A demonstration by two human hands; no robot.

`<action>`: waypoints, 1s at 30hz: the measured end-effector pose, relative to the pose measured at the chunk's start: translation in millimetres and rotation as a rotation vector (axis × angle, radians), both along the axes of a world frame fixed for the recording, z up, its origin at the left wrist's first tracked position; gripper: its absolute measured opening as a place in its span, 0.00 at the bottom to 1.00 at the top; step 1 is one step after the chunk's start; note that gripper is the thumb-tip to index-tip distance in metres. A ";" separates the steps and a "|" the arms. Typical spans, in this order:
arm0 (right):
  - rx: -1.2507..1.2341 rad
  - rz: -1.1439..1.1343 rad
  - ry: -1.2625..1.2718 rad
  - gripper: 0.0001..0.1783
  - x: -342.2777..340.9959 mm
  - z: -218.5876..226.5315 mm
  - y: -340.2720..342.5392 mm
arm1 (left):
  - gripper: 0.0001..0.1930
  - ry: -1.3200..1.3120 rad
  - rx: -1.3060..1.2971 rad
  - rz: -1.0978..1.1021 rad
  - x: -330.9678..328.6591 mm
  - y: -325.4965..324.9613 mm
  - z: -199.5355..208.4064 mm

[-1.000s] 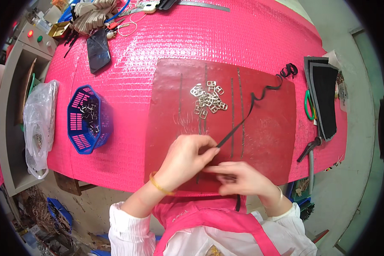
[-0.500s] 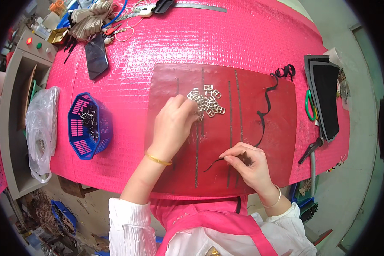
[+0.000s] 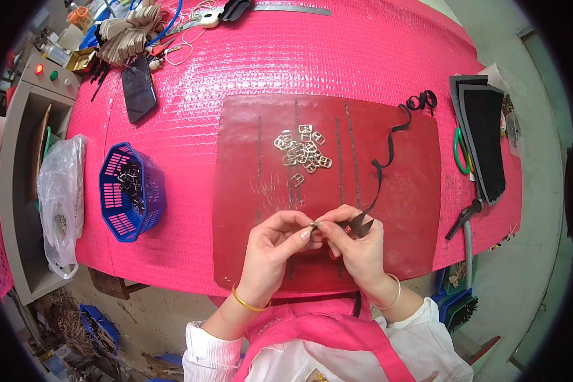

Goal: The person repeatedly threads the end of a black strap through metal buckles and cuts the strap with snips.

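Observation:
My left hand [image 3: 270, 249] and my right hand [image 3: 358, 249] meet over the near part of the dark red mat [image 3: 401, 210]. Between the left thumb and fingertips sits a small metal buckle [image 3: 313, 225], mostly hidden. A narrow black strap [image 3: 379, 175] is pinched in my right hand, its end close to the buckle; whether it passes through cannot be seen. From that hand the strap runs wavily up to a loose curl at the mat's far right corner. Beyond my hands lies a pile of silvery buckles [image 3: 304, 151], with a single one slightly nearer.
To the left stands a blue plastic basket [image 3: 132, 223] holding small dark metal parts, beside a clear plastic bag [image 3: 60, 197]. A phone [image 3: 139, 89] lies at the far left of the pink table. Black sheets [image 3: 481, 137], green-handled scissors [image 3: 459, 151] and a hammer [image 3: 465, 218] lie along the right.
My left hand has come back from the buckle pile with a buckle and joined my right hand. The right hand has shifted slightly left and nearer, bringing the strap along.

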State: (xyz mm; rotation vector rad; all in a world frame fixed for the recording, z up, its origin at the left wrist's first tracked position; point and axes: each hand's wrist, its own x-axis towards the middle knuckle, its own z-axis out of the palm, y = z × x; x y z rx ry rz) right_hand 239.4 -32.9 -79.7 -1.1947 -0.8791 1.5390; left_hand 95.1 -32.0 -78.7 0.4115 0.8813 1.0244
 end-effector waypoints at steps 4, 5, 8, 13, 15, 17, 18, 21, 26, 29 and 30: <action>-0.097 0.060 0.024 0.04 5.0 3.2 -2.0 | 0.09 0.023 0.040 -0.139 -8.7 -3.2 -4.9; -0.095 0.060 0.022 0.04 4.5 4.7 -2.6 | 0.09 0.021 0.042 -0.139 -8.2 -4.3 -3.5; -0.040 0.058 -0.014 0.04 0.1 6.5 -4.8 | 0.08 0.079 0.066 -0.080 -4.2 -9.1 1.9; 0.073 0.027 -0.129 0.03 -4.1 2.8 -11.1 | 0.07 0.054 0.054 0.057 2.0 -17.4 1.4; 0.102 0.035 -0.153 0.03 -5.5 2.5 -11.7 | 0.07 0.022 0.009 0.065 1.5 -18.9 -4.3; 0.071 0.058 -0.120 0.03 -5.1 2.0 -10.9 | 0.07 -0.010 -0.036 0.076 -0.3 -19.9 -9.5; 0.070 0.062 -0.119 0.03 -4.4 3.3 -10.2 | 0.06 0.013 -0.023 0.046 -3.1 -20.1 -11.8; 0.055 0.076 -0.188 0.02 5.4 4.1 -6.7 | 0.06 0.031 -0.003 0.036 -10.8 -20.0 -11.7; -0.117 0.125 -0.238 0.05 20.0 12.7 13.0 | 0.09 0.058 -0.008 0.055 -18.3 -16.8 -3.3; -0.121 0.194 -0.309 0.05 18.3 15.6 18.4 | 0.09 0.084 -0.010 0.041 -19.2 -17.3 -2.4; -0.122 0.196 -0.308 0.05 17.9 14.7 19.8 | 0.09 0.085 -0.011 0.043 -19.4 -17.5 -3.0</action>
